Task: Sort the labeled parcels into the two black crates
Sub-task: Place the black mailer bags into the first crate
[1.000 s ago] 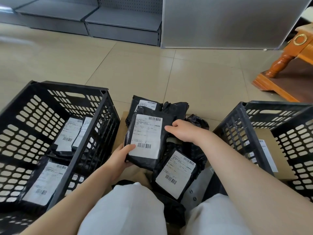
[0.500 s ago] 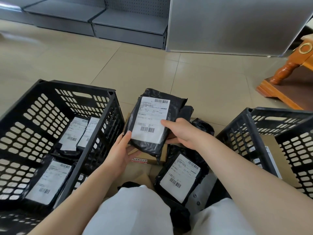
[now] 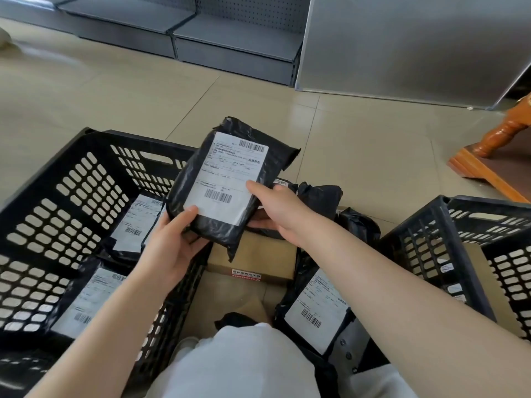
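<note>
Hands, 2, left (image 3: 169, 251) and right (image 3: 283, 214), pinch 1 black labeled parcel (image 3: 224, 179) above 2 black crates, left (image 3: 57, 202) and right (image 3: 474, 242), on beige floor tiles (image 3: 359, 145) before grey shelving (image 3: 230, 38).

You face glossy beige floor tiles (image 3: 359, 133), grey metal shelving (image 3: 230, 44) far off, a carved wooden leg (image 3: 500, 136) far right.

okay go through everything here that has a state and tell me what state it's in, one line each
held parcel: lifted, label up, gripped by both hands
left hand: grips parcel's near corner
right hand: grips parcel's right edge
left crate: holds labeled parcels
right crate: holds a brown parcel
cardboard box: closed, on floor pile
</note>
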A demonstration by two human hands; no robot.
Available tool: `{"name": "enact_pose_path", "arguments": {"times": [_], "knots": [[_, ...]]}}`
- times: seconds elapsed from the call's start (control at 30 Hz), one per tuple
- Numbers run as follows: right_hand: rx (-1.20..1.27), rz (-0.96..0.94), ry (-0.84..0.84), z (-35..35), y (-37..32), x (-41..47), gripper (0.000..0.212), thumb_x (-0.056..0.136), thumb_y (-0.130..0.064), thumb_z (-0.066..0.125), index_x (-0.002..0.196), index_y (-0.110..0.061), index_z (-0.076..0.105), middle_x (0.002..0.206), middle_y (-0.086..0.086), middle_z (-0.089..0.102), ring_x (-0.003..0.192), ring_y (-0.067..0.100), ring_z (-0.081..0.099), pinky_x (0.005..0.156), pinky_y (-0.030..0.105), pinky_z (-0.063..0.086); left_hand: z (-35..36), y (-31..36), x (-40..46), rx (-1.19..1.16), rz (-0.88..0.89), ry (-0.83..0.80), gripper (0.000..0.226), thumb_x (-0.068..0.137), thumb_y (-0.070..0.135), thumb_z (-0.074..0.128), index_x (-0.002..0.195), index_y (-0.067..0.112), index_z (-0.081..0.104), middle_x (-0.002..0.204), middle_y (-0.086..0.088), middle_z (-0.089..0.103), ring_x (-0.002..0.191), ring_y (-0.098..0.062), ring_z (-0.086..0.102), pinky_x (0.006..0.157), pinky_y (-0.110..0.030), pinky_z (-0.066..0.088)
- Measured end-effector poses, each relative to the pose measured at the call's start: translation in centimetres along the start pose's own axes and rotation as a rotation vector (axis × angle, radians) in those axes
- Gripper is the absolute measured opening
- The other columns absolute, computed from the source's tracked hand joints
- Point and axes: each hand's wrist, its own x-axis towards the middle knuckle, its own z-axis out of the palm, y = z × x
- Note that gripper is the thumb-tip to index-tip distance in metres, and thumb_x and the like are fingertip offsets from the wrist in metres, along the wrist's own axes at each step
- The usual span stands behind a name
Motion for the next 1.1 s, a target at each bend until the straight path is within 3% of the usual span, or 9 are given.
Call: {"name": "enact_pose_path", "arguments": {"times": [0.1, 0.2, 0.3, 0.37, 0.43, 0.5, 0.67, 0.87, 1.1], "knots": [[0.007, 0.017, 0.01, 2.1, -0.3, 0.6, 0.052, 0.095, -0.059, 0.048, 0.131, -0.022, 0.056, 0.12, 0.004, 0.067, 0.099, 0.023, 0.069, 0.081, 0.038, 0.061, -1.1, 1.8, 0.7, -0.01, 0.02, 0.06, 0.03, 0.096, 0.014, 0.058, 0.126, 0.016, 0.058, 0.114, -0.004, 0.073, 0.1, -0.019, 0.072, 0.076, -0.035, 0.06], [-0.027, -0.018, -0.022, 4.2, -0.1, 0.7, 0.06, 0.098, -0.064, 0.033, 0.141, -0.024, 0.047, 0.128, 0.001, 0.058, 0.104, 0.019, 0.061, 0.074, 0.03, 0.055, -3.1, 3.8, 1.6, -0.025, 0.042, 0.141, 0.036, 0.095, 0.015, 0.06, 0.131, 0.013, 0.056, 0.117, -0.005, 0.071, 0.103, -0.021, 0.071, 0.081, -0.036, 0.06], [-0.366, -0.167, -0.088, 6.1, 0.8, 0.4, 0.05, 0.105, -0.048, 0.033, 0.148, -0.024, 0.04, 0.139, 0.0, 0.052, 0.123, 0.018, 0.052, 0.097, 0.03, 0.042, -5.7, 5.4, 2.5, -0.063, 0.078, 0.212, 0.046, 0.092, 0.016, 0.061, 0.137, 0.012, 0.052, 0.12, -0.005, 0.07, 0.109, -0.022, 0.069, 0.084, -0.037, 0.059], [-0.719, -0.29, -0.158, 6.8, 1.9, 0.6, 0.052, 0.105, -0.038, 0.041, 0.153, -0.021, 0.033, 0.159, 0.002, 0.034, 0.143, 0.021, 0.035, 0.112, 0.032, 0.03, -7.6, 6.0, 3.2, -0.113, 0.086, 0.268, 0.046, 0.092, 0.015, 0.061, 0.137, 0.012, 0.051, 0.116, -0.003, 0.071, 0.105, -0.02, 0.07, 0.084, -0.038, 0.059], [-1.027, -0.358, -0.263, 7.1, 3.1, 1.0, 0.061, 0.103, -0.035, 0.046, 0.158, -0.022, 0.021, 0.167, -0.002, 0.009, 0.151, 0.022, 0.018, 0.118, 0.037, 0.022, -9.7, 6.0, 4.0, -0.139, 0.076, 0.313, 0.042, 0.093, 0.016, 0.061, 0.135, 0.012, 0.054, 0.117, -0.002, 0.072, 0.105, -0.019, 0.07, 0.086, -0.038, 0.058], [-1.172, -0.356, -0.336, 7.2, 4.0, 1.4, 0.066, 0.103, -0.032, 0.047, 0.159, -0.025, 0.014, 0.167, -0.008, -0.001, 0.152, 0.022, 0.01, 0.117, 0.042, 0.027, -12.0, 5.6, 4.8, -0.138, 0.054, 0.364, 0.038, 0.094, 0.017, 0.06, 0.132, 0.012, 0.057, 0.118, -0.004, 0.071, 0.107, -0.019, 0.069, 0.09, -0.038, 0.057], [-1.246, -0.356, -0.312, 8.4, 4.8, 1.7, 0.068, 0.104, -0.032, 0.045, 0.16, -0.023, 0.008, 0.167, -0.005, -0.003, 0.153, 0.023, 0.002, 0.119, 0.046, 0.025, -16.9, 3.7, 7.1, -0.144, -0.055, 0.523, 0.031, 0.094, 0.018, 0.061, 0.125, 0.014, 0.059, 0.112, 0.0, 0.07, 0.108, -0.019, 0.067, 0.085, -0.04, 0.055], [-1.5, -0.436, -0.219, 9.0, 5.3, 1.8, 0.068, 0.104, -0.036, 0.04, 0.159, -0.019, 0.006, 0.168, 0.002, -0.001, 0.153, 0.026, 0.0, 0.115, 0.048, 0.029, -20.0, 1.3, 9.9, -0.069, -0.128, 0.575, 0.024, 0.093, 0.019, 0.064, 0.117, 0.014, 0.06, 0.104, 0.0, 0.069, 0.094, -0.015, 0.067, 0.078, -0.037, 0.056], [-1.593, -0.448, -0.186, 9.9, 4.2, 2.0, 0.065, 0.104, -0.039, 0.039, 0.158, -0.014, 0.013, 0.166, 0.008, 0.007, 0.153, 0.028, 0.002, 0.114, 0.047, 0.028, -22.4, 0.2, 12.9, -0.004, -0.129, 0.703, 0.053, 0.088, 0.023, 0.069, 0.138, 0.017, 0.049, 0.125, -0.005, 0.064, 0.095, -0.02, 0.069, 0.058, -0.039, 0.059]]}}
